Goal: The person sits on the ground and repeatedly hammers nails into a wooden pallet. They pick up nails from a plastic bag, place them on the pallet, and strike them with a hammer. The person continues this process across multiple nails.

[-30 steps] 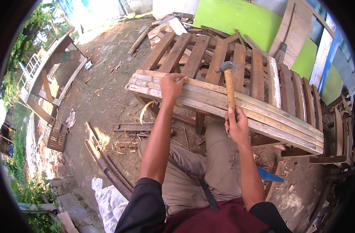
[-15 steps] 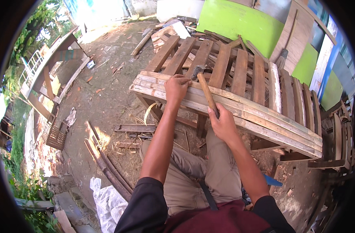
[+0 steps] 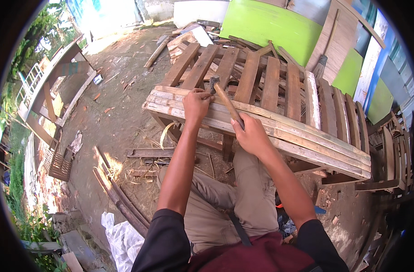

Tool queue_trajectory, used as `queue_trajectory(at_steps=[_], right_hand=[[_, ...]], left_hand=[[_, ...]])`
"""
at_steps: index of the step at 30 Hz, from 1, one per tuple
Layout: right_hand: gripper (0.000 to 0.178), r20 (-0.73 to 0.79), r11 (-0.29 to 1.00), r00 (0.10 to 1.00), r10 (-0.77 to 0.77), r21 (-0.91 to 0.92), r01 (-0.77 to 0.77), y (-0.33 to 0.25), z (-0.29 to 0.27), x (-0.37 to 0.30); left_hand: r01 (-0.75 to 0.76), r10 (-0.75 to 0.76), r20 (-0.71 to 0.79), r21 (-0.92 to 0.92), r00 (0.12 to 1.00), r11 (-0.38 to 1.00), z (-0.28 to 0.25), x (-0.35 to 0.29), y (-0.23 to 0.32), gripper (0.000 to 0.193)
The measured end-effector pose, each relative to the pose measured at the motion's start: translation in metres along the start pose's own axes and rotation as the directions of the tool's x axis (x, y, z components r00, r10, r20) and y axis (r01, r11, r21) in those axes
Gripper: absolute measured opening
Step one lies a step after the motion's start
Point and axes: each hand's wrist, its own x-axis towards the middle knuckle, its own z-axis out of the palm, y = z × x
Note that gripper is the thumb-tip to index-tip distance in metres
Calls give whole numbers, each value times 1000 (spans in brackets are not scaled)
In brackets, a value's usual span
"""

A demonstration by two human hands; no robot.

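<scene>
My right hand [image 3: 252,134] is wrapped round the wooden handle of a hammer [image 3: 228,104], its dark metal head tilted up and close beside the fingers of my left hand. My left hand [image 3: 196,106] rests at the near edge of a slatted wooden bench [image 3: 271,88], thumb and fingers pinched together. Whatever it pinches is too small to make out. Long pale wooden strips [image 3: 284,129] run along the bench's near edge, under both hands. Brown slats with gaps between them form the top beyond.
Scrap planks [image 3: 157,52] lie beyond the bench. Split bamboo lengths [image 3: 118,199] and a white sack [image 3: 121,235] lie on the ground at left, near a plastic basket [image 3: 57,163]. More slatted woodwork [image 3: 390,154] stands at right. A broom [image 3: 320,67] leans against the wall panels.
The hammer head has swung left, closer to the pinched fingers of my left hand. Both hands keep their grips, and the whole view has shifted slightly.
</scene>
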Motion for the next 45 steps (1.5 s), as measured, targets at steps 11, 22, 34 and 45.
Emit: queue_trajectory(at_steps=[11,22,34,45], right_hand=[[30,-8,998,1000,5,61,-5,2,2,-2],[30,-11,998,1000,8,62,-7,4,3,-5],[28,-7,997,1000,22,68,-21,0,6,-7],[27,-53,997,999,-7,72,10,2,7,-6]], left_hand=[[-5,5,0,-29,1000,1000,-1,1,2,20],[4,-4,9,-9,1000,1000,-1,0,1,22],[-14,15,-7,25,1000,1000,-3,0,1,21],[8,-9,20,26,1000,1000,-2,0,3,21]])
